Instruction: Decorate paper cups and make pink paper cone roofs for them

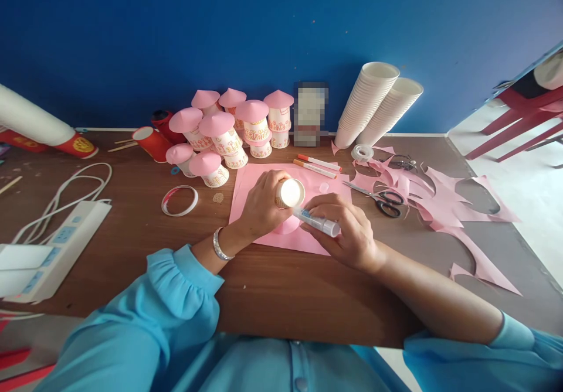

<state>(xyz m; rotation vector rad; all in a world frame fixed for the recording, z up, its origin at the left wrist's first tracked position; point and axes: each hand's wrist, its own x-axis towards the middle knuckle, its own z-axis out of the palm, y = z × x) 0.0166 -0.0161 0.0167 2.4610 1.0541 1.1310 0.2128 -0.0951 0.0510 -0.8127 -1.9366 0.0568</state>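
Observation:
In my left hand (264, 203) I hold a small paper cup (292, 193), tilted so that its pale round end faces up toward me. My right hand (347, 228) is closed around a clear glue stick (320, 222) with a white end, its tip at the cup's rim. Beneath both hands lie pink paper sheets (246, 184), and part of a pink paper cone (288, 225) shows under the cup. A small translucent cap (324, 187) and two markers (317, 166) rest on the sheets.
Several decorated cups with pink cone roofs (217, 125) stand at the back left. Stacked white cups (369, 102) lean on the blue wall. Scissors (382, 198) and pink scraps (440, 204) lie right, a tape ring (179, 200) and power strip (65, 245) left.

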